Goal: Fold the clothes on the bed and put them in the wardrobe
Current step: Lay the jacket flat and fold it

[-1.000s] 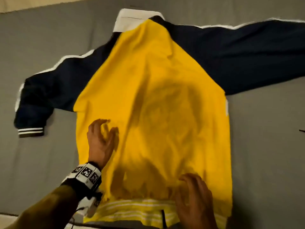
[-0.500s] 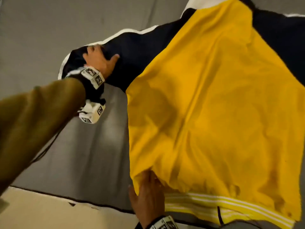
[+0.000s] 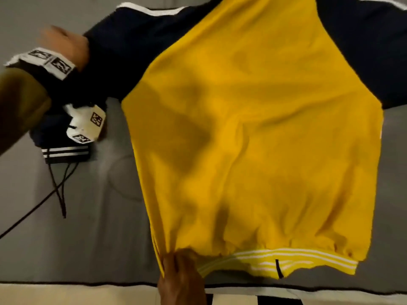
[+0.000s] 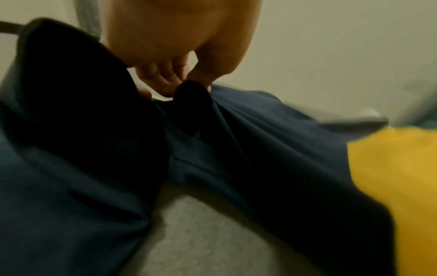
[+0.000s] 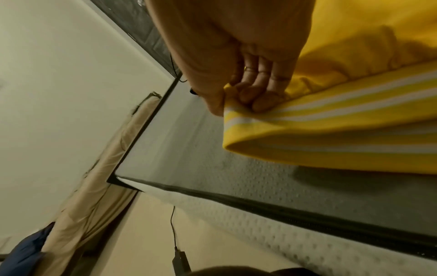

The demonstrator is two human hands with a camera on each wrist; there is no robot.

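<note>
The jacket (image 3: 253, 128) lay spread, yellow back up, on the grey bed (image 3: 99, 238); folding had barely begun. The left hand (image 3: 66, 46), at ten o'clock, pinched the navy sleeve (image 4: 236, 140) and held it bunched and raised, its cuff (image 3: 66, 151) hanging below the wrist; the right hand (image 3: 180, 276), at six o'clock, pinched the striped hem (image 5: 331, 119) at its near corner. Judging by this, both sleeves, the body folds and the trip to the wardrobe remained; no wardrobe showed.
</note>
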